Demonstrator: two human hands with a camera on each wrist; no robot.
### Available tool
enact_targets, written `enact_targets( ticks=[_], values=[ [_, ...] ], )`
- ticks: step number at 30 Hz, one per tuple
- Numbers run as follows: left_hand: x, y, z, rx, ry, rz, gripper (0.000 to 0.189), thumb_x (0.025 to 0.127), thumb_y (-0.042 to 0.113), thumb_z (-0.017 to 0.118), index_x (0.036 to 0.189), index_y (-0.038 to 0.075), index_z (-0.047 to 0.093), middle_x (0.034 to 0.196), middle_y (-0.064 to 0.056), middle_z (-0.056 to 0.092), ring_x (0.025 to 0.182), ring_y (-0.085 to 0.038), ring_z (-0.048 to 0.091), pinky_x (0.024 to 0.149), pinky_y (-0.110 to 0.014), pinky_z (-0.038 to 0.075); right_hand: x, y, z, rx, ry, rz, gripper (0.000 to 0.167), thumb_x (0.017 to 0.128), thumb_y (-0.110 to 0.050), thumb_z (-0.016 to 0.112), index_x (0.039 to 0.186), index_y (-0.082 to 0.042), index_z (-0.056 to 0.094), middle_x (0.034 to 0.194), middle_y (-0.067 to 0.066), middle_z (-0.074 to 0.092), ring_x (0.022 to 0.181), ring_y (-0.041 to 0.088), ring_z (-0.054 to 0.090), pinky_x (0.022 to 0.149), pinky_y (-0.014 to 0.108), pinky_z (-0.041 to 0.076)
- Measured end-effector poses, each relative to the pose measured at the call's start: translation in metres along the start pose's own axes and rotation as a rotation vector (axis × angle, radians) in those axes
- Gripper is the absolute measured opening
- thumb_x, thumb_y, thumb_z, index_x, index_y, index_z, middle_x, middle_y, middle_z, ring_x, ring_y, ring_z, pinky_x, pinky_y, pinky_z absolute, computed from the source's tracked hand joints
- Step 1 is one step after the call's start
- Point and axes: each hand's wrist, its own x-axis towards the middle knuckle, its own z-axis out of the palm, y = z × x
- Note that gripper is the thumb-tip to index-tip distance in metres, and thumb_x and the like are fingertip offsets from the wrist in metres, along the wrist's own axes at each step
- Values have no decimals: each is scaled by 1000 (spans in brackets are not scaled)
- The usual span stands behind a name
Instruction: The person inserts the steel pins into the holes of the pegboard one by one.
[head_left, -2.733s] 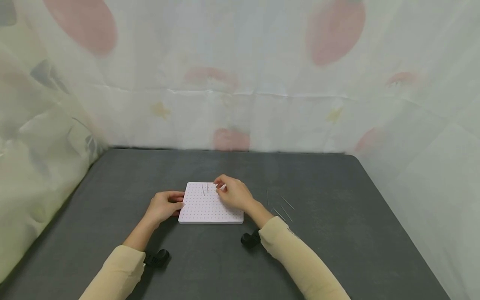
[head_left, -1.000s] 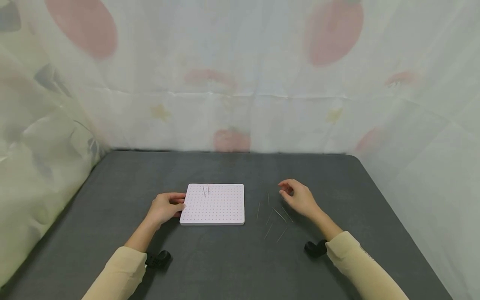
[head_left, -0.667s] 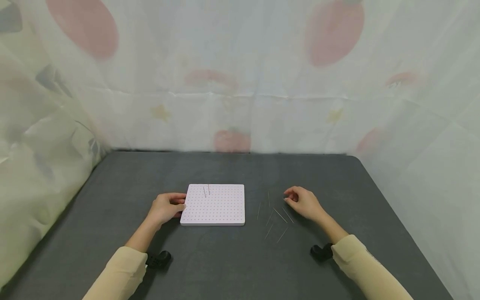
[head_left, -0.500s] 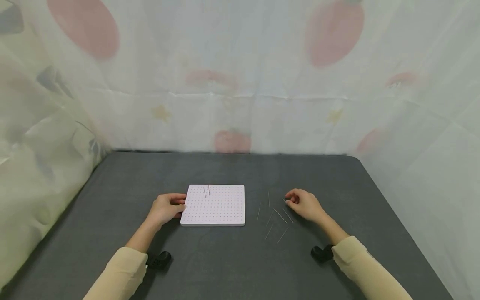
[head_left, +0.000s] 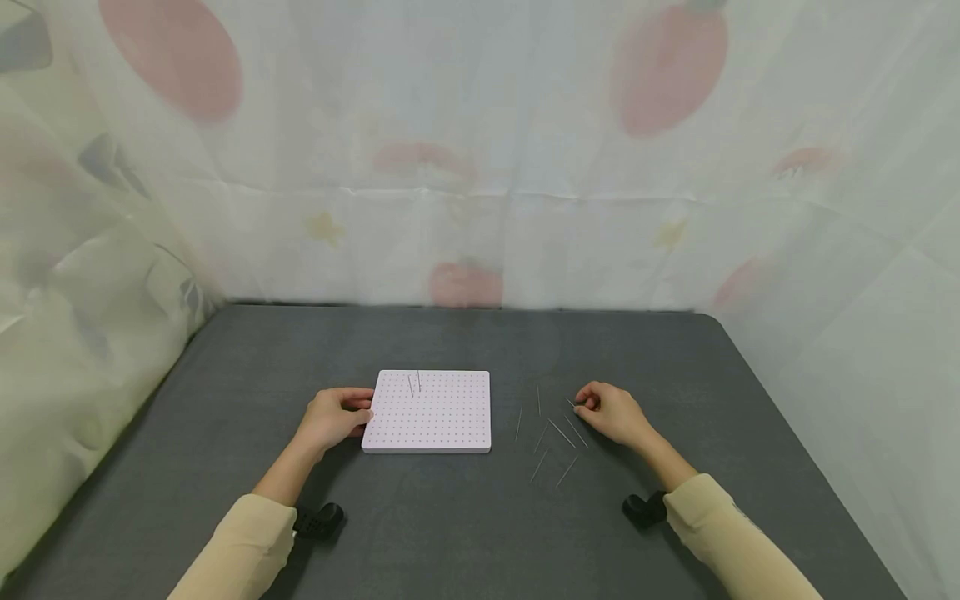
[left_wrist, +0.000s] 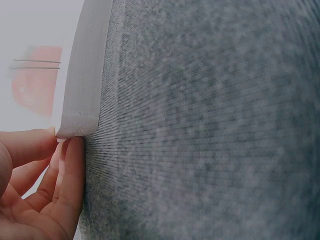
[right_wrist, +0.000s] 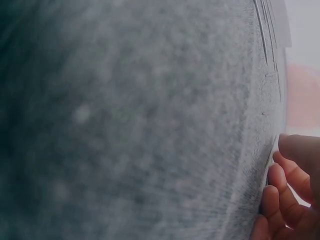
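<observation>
A white pegboard (head_left: 427, 417) with rows of small dots lies on the dark table. Two thin metal needles (head_left: 415, 384) stand upright near its far left part; the left wrist view shows the same needles (left_wrist: 36, 64) side by side. My left hand (head_left: 327, 418) pinches the board's left edge, thumb at the top and fingers against the side. To the right, my right hand (head_left: 612, 412) is low over the table, thumb and fingertips at a needle (head_left: 571, 402) whose end pokes out. Most of that needle is hidden behind the fingers.
Several loose needles (head_left: 561, 433) lie scattered on the table (head_left: 450, 525) between the board and my right hand. A pale printed curtain (head_left: 480, 242) hangs behind the table and along both sides.
My right hand has left the board and moved right, then down to the needle beyond the loose ones, where its fingers have closed. The left hand stays at the board's edge.
</observation>
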Motion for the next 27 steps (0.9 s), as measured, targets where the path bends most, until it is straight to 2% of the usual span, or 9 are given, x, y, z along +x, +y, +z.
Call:
enact_targets(
  ticks=[13, 27],
  values=[
    [0, 0, 0, 2, 2, -4, 38, 85, 4, 61, 122, 1, 57, 104, -16, 61, 79, -16, 63, 64, -30, 57, 4, -5, 3, -42, 2, 101, 8, 81, -18, 67, 83, -13, 63, 74, -3, 54, 64, 10, 46, 58, 27, 39],
    [0, 0, -1, -4, 0, -11, 38, 84, 4, 62, 121, 0, 58, 104, -16, 61, 79, -16, 63, 65, -30, 57, 4, -8, 4, -88, 37, 136, 6, 80, -19, 67, 79, -13, 66, 71, -4, 55, 60, 9, 47, 53, 26, 39]
  ],
)
